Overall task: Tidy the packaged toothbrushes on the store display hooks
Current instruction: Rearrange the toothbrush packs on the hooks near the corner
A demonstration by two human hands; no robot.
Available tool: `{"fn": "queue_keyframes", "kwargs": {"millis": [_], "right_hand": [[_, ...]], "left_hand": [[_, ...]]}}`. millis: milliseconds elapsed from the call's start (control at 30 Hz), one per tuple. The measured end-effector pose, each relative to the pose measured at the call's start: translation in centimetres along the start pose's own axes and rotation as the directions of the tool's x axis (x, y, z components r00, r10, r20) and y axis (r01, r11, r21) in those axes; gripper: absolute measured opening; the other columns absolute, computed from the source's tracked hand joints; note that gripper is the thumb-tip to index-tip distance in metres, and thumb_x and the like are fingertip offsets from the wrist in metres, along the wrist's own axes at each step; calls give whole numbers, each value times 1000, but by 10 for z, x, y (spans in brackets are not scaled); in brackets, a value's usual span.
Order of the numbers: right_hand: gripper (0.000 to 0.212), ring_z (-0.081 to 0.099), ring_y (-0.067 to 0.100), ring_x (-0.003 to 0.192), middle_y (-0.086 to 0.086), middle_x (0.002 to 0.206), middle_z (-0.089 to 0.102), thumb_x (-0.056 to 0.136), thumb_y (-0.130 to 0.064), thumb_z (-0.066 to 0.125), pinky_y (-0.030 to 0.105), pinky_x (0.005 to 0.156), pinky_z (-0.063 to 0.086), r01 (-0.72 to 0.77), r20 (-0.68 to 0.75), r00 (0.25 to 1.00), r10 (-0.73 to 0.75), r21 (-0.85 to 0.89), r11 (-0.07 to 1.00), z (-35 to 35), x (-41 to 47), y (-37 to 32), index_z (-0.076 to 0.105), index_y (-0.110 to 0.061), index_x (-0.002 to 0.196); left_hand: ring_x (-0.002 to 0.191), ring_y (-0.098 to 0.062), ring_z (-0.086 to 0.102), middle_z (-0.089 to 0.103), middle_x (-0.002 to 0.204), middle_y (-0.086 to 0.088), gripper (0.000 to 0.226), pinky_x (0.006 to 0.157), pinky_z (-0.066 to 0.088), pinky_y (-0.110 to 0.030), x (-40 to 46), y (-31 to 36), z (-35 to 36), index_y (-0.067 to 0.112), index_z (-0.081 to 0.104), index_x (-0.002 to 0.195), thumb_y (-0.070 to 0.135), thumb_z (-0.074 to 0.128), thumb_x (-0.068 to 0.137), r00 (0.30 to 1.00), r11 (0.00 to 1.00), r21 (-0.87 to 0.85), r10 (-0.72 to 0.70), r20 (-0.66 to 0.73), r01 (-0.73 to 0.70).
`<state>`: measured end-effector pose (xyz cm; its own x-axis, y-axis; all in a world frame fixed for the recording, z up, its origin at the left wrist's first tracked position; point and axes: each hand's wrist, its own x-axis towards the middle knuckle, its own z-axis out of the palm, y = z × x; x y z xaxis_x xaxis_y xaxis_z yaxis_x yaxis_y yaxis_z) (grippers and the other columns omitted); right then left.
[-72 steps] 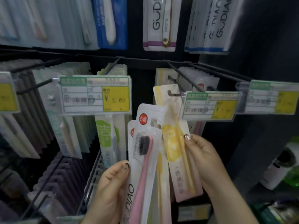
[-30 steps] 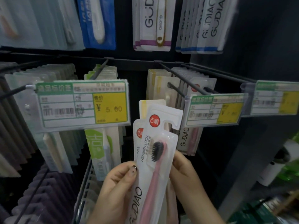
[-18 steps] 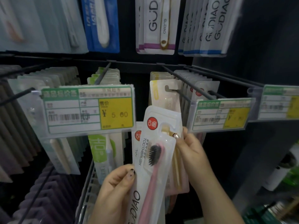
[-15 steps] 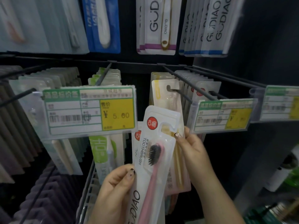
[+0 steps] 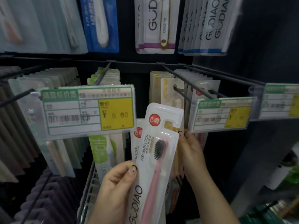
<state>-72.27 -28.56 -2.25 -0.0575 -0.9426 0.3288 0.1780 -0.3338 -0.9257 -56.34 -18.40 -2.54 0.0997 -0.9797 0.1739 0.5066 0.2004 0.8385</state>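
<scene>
My left hand (image 5: 116, 188) grips a white GUDIAO pack with a pink, black-bristled toothbrush (image 5: 155, 159), held upright at lower centre. A second matching pack (image 5: 137, 143) sits behind it in the same hand. A yellow-edged toothbrush pack (image 5: 168, 92) hangs by its hole on a black display hook (image 5: 182, 96). My right hand (image 5: 192, 152) is behind the pink pack, and its fingers pinch the lower part of the yellow pack. Most of that pack is hidden by the pink one.
Price tags hang on the hook ends at left (image 5: 87, 110) and right (image 5: 221, 113). Green packs (image 5: 102, 147) fill the hook to the left. More GUDIAO packs (image 5: 155, 25) hang in the row above. A wire basket edge (image 5: 87, 188) runs below.
My right hand took a yellow pack from behind the stack, lifted it onto the hook, and slid it farther back. My left hand kept hold of the pink packs.
</scene>
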Motion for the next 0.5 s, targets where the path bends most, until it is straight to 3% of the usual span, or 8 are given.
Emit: {"fn": "queue_keyframes", "kwargs": {"millis": [67,133,367,433,500], "right_hand": [[24,67,8,85,-5,89,73,83,-39,53,20,72,51,11,-12,1000,-11,-49,999,0,1,3,65,-21,93],[29,66,13,86,-2,90,72,80,-47,53,29,77,51,8,-41,999,-11,-67,998,1,2,8,65,-22,90],[29,66,20,96,3,99,71,81,-49,53,36,85,51,0,-61,998,-7,-114,993,2,1,12,65,-26,94],[23,66,12,95,0,99,71,85,-46,52,29,82,51,0,-27,1000,-4,-156,988,0,-1,10,65,-27,93],[15,62,-6,83,-4,94,68,92,-34,51,11,73,46,-9,29,999,17,-237,971,-6,-9,9,62,-24,90]], "left_hand": [[61,-21,62,67,71,-17,62,55,49,-22,0,-1,0,3,70,70,53,90,37,1000,1000,11,1,-5,-1],[60,-20,62,67,70,-17,63,55,50,-22,0,-3,0,4,70,70,53,90,35,1000,1000,7,-9,-18,9],[57,-17,63,68,67,-14,61,52,50,-20,0,-5,2,6,71,67,53,90,33,1000,1000,-4,0,-27,0],[56,-16,63,68,67,-13,60,52,51,-19,0,-4,4,7,71,66,53,89,33,999,1000,0,13,-30,-13],[59,-16,65,70,69,-12,62,52,52,-20,-1,-6,6,8,73,67,55,89,30,998,1000,6,20,-59,-20]]}}
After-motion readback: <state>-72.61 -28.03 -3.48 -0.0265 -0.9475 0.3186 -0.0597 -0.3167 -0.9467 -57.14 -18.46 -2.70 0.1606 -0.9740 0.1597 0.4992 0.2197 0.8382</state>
